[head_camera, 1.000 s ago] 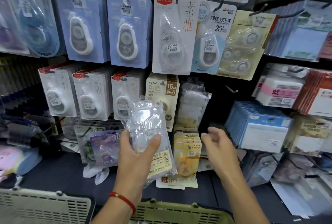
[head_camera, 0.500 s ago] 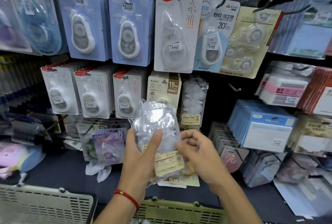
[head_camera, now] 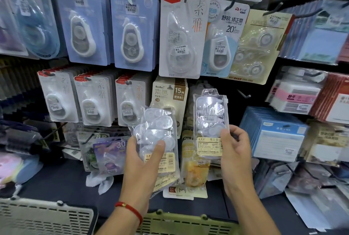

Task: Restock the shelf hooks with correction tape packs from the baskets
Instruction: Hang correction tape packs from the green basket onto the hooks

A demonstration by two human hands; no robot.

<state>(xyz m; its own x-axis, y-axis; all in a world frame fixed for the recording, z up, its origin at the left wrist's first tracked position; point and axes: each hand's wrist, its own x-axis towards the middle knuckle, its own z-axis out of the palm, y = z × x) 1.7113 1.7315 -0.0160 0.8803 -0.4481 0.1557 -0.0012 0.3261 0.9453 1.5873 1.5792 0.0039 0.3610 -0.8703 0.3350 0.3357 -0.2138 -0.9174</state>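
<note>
The left hand (head_camera: 140, 166) holds a stack of clear correction tape packs (head_camera: 157, 140) in a closed grip — thumb across the front, fingers behind — in front of the lower row of shelf hooks. The right hand (head_camera: 236, 151) pinches a single clear pack (head_camera: 209, 121) by its lower right edge, upright and just beside the stack, below the white carded pack (head_camera: 181, 34) hanging above. A green basket (head_camera: 188, 223) and a grey basket (head_camera: 43, 217) sit at the bottom edge of the view.

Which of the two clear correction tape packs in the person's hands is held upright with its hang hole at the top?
The pack in the right hand: this right-hand pack stands upright, hang hole topmost, while the left-hand pack, gripped by the left hand, is tilted.
</note>
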